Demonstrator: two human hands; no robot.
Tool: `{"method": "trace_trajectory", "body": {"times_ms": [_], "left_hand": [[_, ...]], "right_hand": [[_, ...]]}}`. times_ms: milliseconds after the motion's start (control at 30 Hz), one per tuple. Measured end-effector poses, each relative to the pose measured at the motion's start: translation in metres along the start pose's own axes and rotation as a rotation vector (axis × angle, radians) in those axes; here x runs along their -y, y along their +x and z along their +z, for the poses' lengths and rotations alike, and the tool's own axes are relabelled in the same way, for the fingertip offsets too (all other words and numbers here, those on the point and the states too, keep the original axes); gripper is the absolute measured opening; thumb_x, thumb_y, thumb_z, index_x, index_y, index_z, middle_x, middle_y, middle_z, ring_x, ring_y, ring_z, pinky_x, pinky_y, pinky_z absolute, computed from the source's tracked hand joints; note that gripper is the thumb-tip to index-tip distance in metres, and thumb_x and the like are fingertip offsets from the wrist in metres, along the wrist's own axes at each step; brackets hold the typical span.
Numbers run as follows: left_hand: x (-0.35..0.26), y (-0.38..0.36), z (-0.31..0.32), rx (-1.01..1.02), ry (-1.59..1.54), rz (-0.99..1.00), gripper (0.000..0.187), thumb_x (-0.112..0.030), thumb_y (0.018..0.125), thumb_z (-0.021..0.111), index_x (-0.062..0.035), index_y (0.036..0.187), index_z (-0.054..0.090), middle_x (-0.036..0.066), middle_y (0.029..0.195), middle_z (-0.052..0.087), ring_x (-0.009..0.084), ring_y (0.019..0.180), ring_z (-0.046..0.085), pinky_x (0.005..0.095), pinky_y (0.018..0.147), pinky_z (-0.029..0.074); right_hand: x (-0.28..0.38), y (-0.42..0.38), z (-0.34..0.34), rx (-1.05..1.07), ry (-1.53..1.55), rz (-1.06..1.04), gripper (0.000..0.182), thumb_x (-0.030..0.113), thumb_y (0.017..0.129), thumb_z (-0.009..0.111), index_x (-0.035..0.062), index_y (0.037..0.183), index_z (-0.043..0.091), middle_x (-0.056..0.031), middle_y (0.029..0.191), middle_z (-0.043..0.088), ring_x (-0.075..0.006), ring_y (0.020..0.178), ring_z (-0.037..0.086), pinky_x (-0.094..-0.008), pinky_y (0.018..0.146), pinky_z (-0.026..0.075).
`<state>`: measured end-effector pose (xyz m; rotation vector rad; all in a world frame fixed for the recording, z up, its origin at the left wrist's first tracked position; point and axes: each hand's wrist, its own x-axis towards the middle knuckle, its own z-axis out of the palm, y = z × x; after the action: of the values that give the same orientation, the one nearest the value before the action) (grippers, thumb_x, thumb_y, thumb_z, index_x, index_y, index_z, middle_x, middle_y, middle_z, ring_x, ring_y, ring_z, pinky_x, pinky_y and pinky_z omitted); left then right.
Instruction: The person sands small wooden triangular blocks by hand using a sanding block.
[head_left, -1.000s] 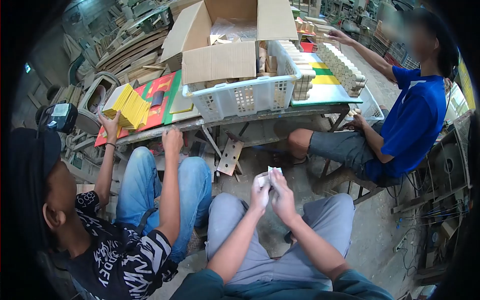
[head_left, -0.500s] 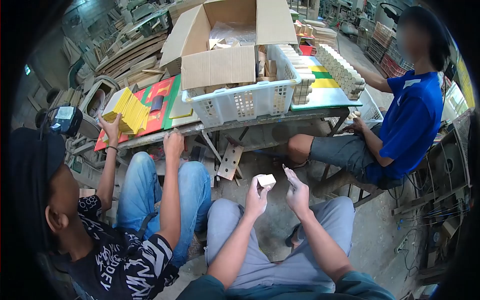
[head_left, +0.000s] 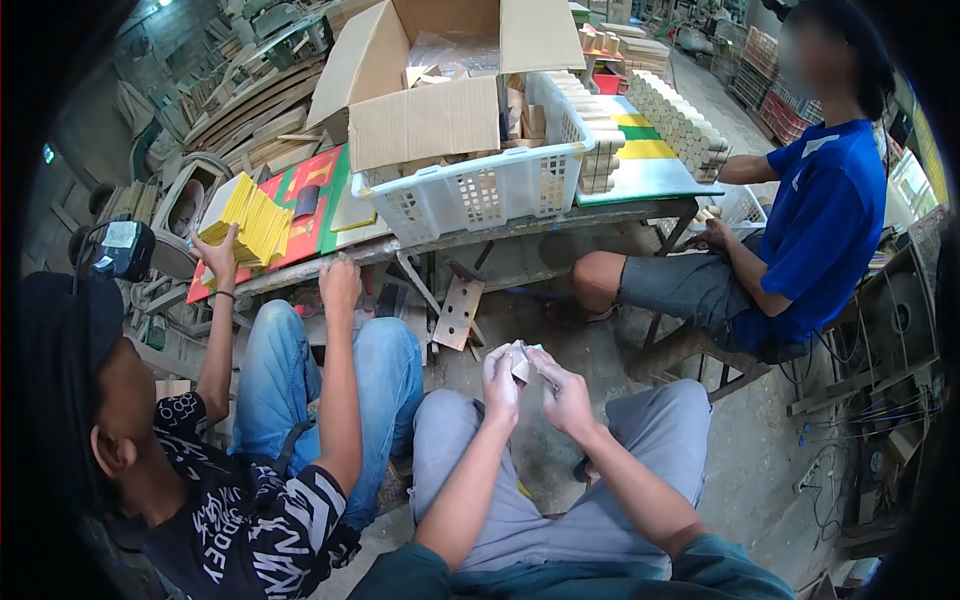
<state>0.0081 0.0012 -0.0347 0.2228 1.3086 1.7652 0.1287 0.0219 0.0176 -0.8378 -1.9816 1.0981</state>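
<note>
My left hand [head_left: 501, 384] is closed around a small pale wooden block [head_left: 520, 366], which stands out between thumb and fingers above my lap. Against the block's right side, my right hand [head_left: 566, 398] has its fingers bent and pressed together. Something thin and light shows at those fingertips, too small to make out. Pale dust coats the fingers of both hands.
Ahead stands a bench with a white plastic crate [head_left: 470, 205], an open cardboard box [head_left: 425, 125], stacked yellow-edged pieces [head_left: 262, 222] and stacked wooden cylinders [head_left: 680, 125]. A person in black [head_left: 250, 520] sits left, another in blue [head_left: 825, 220] right.
My hands were apart; my right hand has moved left and met the block in my left hand. The block has turned. The person in blue has shifted the arm at the cylinders slightly.
</note>
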Motion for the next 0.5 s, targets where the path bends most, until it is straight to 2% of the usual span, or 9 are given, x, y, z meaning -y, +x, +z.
{"method": "trace_trajectory", "body": {"times_ms": [33, 67, 133, 167, 267, 300, 400, 433, 500], "left_hand": [[0.004, 0.002, -0.001, -0.001, 0.009, 0.058, 0.021, -0.019, 0.097, 0.044, -0.0019, 0.099, 0.056, 0.007, 0.096, 0.06, 0.0147, 0.085, 0.059, 0.0299, 0.074, 0.049], [0.006, 0.006, -0.005, 0.004, 0.013, 0.051, 0.021, -0.019, 0.097, 0.044, -0.0019, 0.099, 0.056, 0.007, 0.096, 0.06, 0.0147, 0.085, 0.059, 0.0299, 0.074, 0.049], [0.0, 0.005, -0.008, -0.146, 0.268, -0.038, 0.029, -0.019, 0.092, 0.04, -0.0029, 0.078, 0.061, 0.005, 0.08, 0.061, 0.0131, 0.075, 0.057, 0.0285, 0.067, 0.045], [0.0, 0.006, -0.004, -0.217, 0.246, -0.015, 0.031, -0.018, 0.087, 0.039, -0.0036, 0.068, 0.059, 0.005, 0.071, 0.059, 0.0141, 0.067, 0.056, 0.0305, 0.062, 0.043], [-0.013, -0.008, 0.003, -0.162, 0.104, -0.13, 0.03, -0.017, 0.088, 0.039, -0.005, 0.07, 0.06, 0.005, 0.072, 0.059, 0.0153, 0.062, 0.055, 0.0316, 0.059, 0.044], [0.004, 0.0, -0.005, -0.138, 0.054, -0.204, 0.03, -0.018, 0.087, 0.038, -0.0073, 0.068, 0.058, 0.005, 0.07, 0.058, 0.0161, 0.059, 0.055, 0.0328, 0.055, 0.045], [-0.001, -0.004, 0.0, -0.117, 0.039, -0.286, 0.029, -0.022, 0.088, 0.037, -0.0098, 0.07, 0.055, 0.005, 0.069, 0.059, 0.0173, 0.06, 0.057, 0.0332, 0.054, 0.046], [-0.006, 0.001, -0.001, -0.1, -0.008, -0.332, 0.028, -0.024, 0.088, 0.036, -0.0114, 0.073, 0.055, 0.004, 0.071, 0.06, 0.0178, 0.061, 0.058, 0.033, 0.055, 0.047], [-0.01, 0.006, 0.003, -0.101, -0.067, -0.361, 0.027, -0.025, 0.088, 0.035, -0.0127, 0.076, 0.056, 0.004, 0.073, 0.061, 0.0182, 0.063, 0.06, 0.0326, 0.056, 0.048]], "right_hand": [[0.001, -0.003, 0.005, -0.005, 0.002, 0.007, 0.059, -0.019, 0.072, 0.041, -0.0007, 0.127, 0.055, -0.0238, 0.131, 0.053, -0.0323, 0.127, 0.048, -0.0343, 0.106, 0.037], [0.001, -0.007, 0.012, 0.05, -0.03, -0.025, 0.062, -0.018, 0.069, 0.043, -0.0019, 0.129, 0.053, -0.0252, 0.131, 0.051, -0.0343, 0.128, 0.046, -0.0367, 0.109, 0.034], [0.009, -0.011, 0.018, 0.107, -0.066, -0.047, 0.066, -0.016, 0.067, 0.044, -0.003, 0.131, 0.05, -0.0266, 0.131, 0.05, -0.0364, 0.129, 0.044, -0.0391, 0.111, 0.032], [0.013, -0.013, 0.02, 0.093, -0.06, -0.049, 0.067, -0.016, 0.067, 0.045, -0.0033, 0.132, 0.048, -0.0269, 0.133, 0.048, -0.0363, 0.13, 0.042, -0.0394, 0.112, 0.03], [0.015, -0.009, 0.019, 0.065, -0.043, -0.029, 0.063, -0.012, 0.069, 0.049, -0.0044, 0.132, 0.048, -0.0267, 0.134, 0.048, -0.0362, 0.131, 0.042, -0.0399, 0.113, 0.03], [0.006, -0.006, 0.021, 0.054, -0.026, 0.01, 0.062, -0.01, 0.07, 0.052, -0.0045, 0.131, 0.048, -0.0265, 0.134, 0.048, -0.0362, 0.13, 0.042, -0.04, 0.113, 0.03], [-0.014, -0.014, 0.032, 0.007, -0.024, 0.084, 0.058, -0.004, 0.072, 0.059, -0.0044, 0.13, 0.05, -0.0258, 0.134, 0.048, -0.0361, 0.13, 0.043, -0.04, 0.112, 0.031], [0.014, -0.018, 0.021, 0.058, -0.024, 0.099, 0.055, -0.003, 0.075, 0.055, -0.0043, 0.13, 0.05, -0.0263, 0.134, 0.048, -0.0359, 0.129, 0.043, -0.0393, 0.111, 0.032], [0.013, -0.021, 0.023, 0.04, -0.099, 0.01, 0.052, -0.001, 0.077, 0.053, -0.0051, 0.129, 0.05, -0.027, 0.134, 0.048, -0.0361, 0.129, 0.044, -0.0387, 0.11, 0.034]]}}
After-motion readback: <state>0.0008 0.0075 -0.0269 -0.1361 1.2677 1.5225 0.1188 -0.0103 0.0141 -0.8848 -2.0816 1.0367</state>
